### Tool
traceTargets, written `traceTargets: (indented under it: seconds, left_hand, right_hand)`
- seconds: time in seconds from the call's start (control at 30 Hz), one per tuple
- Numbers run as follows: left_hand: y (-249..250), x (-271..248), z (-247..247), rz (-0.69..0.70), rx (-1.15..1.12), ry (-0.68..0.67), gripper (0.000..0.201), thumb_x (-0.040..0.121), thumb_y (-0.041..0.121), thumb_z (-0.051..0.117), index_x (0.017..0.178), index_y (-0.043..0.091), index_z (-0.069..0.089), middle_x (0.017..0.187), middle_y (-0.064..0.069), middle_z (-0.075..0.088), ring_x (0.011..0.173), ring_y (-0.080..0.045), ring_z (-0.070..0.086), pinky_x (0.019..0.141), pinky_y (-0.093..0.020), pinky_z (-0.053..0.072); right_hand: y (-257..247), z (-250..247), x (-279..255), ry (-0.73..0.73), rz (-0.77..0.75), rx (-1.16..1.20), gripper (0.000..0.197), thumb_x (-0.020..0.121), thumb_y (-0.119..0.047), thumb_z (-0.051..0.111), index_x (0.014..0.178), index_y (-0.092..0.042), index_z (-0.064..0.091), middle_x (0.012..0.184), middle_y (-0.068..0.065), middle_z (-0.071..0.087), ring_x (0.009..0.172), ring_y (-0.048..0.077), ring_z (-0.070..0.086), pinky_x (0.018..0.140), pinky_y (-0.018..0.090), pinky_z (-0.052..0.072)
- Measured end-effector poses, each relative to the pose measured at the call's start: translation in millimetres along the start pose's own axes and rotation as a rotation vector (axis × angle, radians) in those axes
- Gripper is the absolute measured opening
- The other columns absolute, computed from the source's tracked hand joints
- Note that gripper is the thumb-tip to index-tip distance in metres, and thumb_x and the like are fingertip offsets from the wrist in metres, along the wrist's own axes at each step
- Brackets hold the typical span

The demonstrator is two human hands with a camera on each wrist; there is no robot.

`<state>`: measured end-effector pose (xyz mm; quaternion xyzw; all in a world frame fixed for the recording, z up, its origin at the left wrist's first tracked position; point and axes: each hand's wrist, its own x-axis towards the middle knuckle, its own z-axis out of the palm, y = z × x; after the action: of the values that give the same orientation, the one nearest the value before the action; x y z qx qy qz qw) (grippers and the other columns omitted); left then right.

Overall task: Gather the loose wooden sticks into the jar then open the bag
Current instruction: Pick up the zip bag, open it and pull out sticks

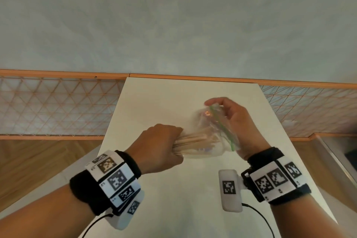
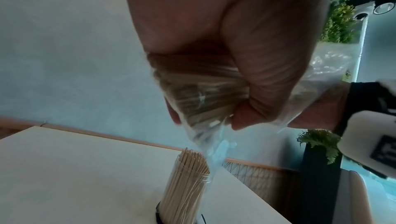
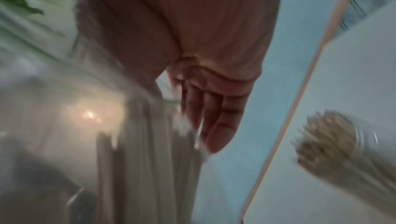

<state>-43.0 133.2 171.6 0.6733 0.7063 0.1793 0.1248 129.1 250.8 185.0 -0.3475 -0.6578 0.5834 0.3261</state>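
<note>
My left hand (image 1: 164, 145) grips the bottom end of a clear zip bag (image 1: 201, 120) held above the white table (image 1: 173, 195), squeezing a bundle of wooden sticks (image 1: 193, 140) inside it. In the left wrist view, that fist (image 2: 257, 61) is wrapped round the plastic and sticks (image 2: 199, 92). My right hand (image 1: 228, 114) holds the bag's green zip edge (image 1: 222, 127) between thumb and fingers (image 3: 214, 117). A clear jar (image 2: 184, 185) packed with upright sticks stands on the table below the bag; the right wrist view shows the jar (image 3: 334, 144) blurred. The head view hides the jar.
The table's far edge meets a grey wall with an orange rail (image 1: 193, 78). Lattice panels (image 1: 58, 106) flank the table on both sides. Green plants (image 2: 340, 16) and a dark planter (image 2: 321, 176) stand off to one side.
</note>
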Motion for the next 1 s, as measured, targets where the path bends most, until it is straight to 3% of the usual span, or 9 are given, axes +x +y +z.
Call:
traceTargets:
  seconds: [0.1, 0.2, 0.47, 0.6, 0.73, 0.83, 0.87, 0.93, 1.0]
  left_hand:
    - [-5.5, -0.1, 0.0, -0.054, -0.114, -0.056, 0.032, 0.076, 0.025, 0.064, 0.06, 0.027, 0.037, 0.06, 0.007, 0.045, 0.052, -0.007, 0.041, 0.05, -0.022, 0.03]
    - [-10.8, 2.3, 0.1, -0.143, -0.241, -0.109, 0.021, 0.08, 0.023, 0.063, 0.068, 0.022, 0.047, 0.061, 0.006, 0.05, 0.051, -0.01, 0.044, 0.049, -0.02, 0.033]
    - [-21.5, -1.6, 10.1, -0.21, -0.413, -0.237, 0.025, 0.082, 0.044, 0.068, 0.081, 0.024, 0.055, 0.067, 0.009, 0.058, 0.058, -0.007, 0.057, 0.058, -0.02, 0.044]
    - [-23.7, -3.6, 13.0, -0.249, -0.472, -0.208, 0.016, 0.084, 0.031, 0.069, 0.079, 0.024, 0.056, 0.064, 0.009, 0.058, 0.055, -0.003, 0.059, 0.052, -0.013, 0.041]
    - [-27.7, -4.0, 12.7, -0.295, -0.592, -0.152, 0.022, 0.086, 0.025, 0.067, 0.07, 0.025, 0.053, 0.058, 0.009, 0.054, 0.05, -0.003, 0.053, 0.055, -0.016, 0.042]
    - [-29.2, -2.3, 13.1, -0.292, -0.625, -0.126, 0.03, 0.083, 0.02, 0.069, 0.064, 0.027, 0.048, 0.057, 0.01, 0.051, 0.051, -0.005, 0.05, 0.054, -0.018, 0.043]
    - [-28.4, -1.9, 13.0, -0.283, -0.623, -0.138, 0.031, 0.083, 0.02, 0.07, 0.062, 0.028, 0.048, 0.058, 0.01, 0.05, 0.051, -0.004, 0.05, 0.052, -0.017, 0.043]
    - [-26.7, -2.1, 12.7, -0.271, -0.621, -0.174, 0.029, 0.082, 0.02, 0.071, 0.062, 0.027, 0.051, 0.057, 0.011, 0.051, 0.051, -0.004, 0.05, 0.054, -0.018, 0.046]
    - [-24.9, -1.5, 12.4, -0.25, -0.595, -0.216, 0.021, 0.081, 0.021, 0.071, 0.069, 0.015, 0.055, 0.059, 0.009, 0.052, 0.055, -0.007, 0.052, 0.058, -0.024, 0.048]
  right_hand:
    - [-0.8, -14.1, -4.1, 0.138, -0.109, -0.124, 0.025, 0.081, -0.012, 0.08, 0.101, -0.019, 0.067, 0.092, -0.005, 0.072, 0.065, 0.01, 0.062, 0.059, 0.017, 0.05]
    - [-3.6, -16.2, -13.0, -0.031, -0.138, -0.05, 0.014, 0.083, 0.002, 0.072, 0.094, -0.007, 0.071, 0.067, -0.009, 0.069, 0.048, 0.005, 0.053, 0.047, 0.013, 0.042]
    - [3.7, -19.7, -16.4, -0.276, -0.117, 0.004, 0.025, 0.088, 0.005, 0.062, 0.107, -0.006, 0.073, 0.073, 0.006, 0.067, 0.06, 0.017, 0.055, 0.054, 0.02, 0.043]
    - [4.8, -13.7, -18.4, -0.313, -0.159, -0.012, 0.028, 0.078, 0.027, 0.049, 0.08, 0.005, 0.065, 0.075, -0.007, 0.067, 0.06, 0.003, 0.056, 0.057, 0.011, 0.043]
    - [6.8, -7.9, -20.5, -0.131, -0.127, 0.005, 0.024, 0.074, 0.006, 0.043, 0.064, -0.004, 0.063, 0.064, 0.024, 0.054, 0.05, 0.016, 0.041, 0.048, 0.021, 0.034]
    - [11.5, -6.1, -18.4, -0.169, 0.035, -0.135, 0.024, 0.093, -0.001, 0.047, 0.085, 0.001, 0.069, 0.063, 0.025, 0.061, 0.041, 0.005, 0.046, 0.046, 0.016, 0.038]
    - [13.4, -5.1, -17.6, -0.212, 0.064, -0.196, 0.014, 0.097, -0.011, 0.058, 0.1, -0.005, 0.07, 0.07, 0.023, 0.069, 0.044, 0.004, 0.055, 0.05, 0.017, 0.045]
    - [21.3, -4.7, -17.0, -0.281, 0.059, -0.331, 0.046, 0.081, -0.041, 0.08, 0.122, -0.025, 0.066, 0.092, 0.013, 0.076, 0.071, 0.019, 0.072, 0.071, 0.038, 0.06]
    - [23.7, -1.3, -16.5, -0.305, 0.063, -0.274, 0.067, 0.068, -0.047, 0.086, 0.129, -0.031, 0.062, 0.104, 0.003, 0.075, 0.09, 0.028, 0.072, 0.079, 0.048, 0.059]
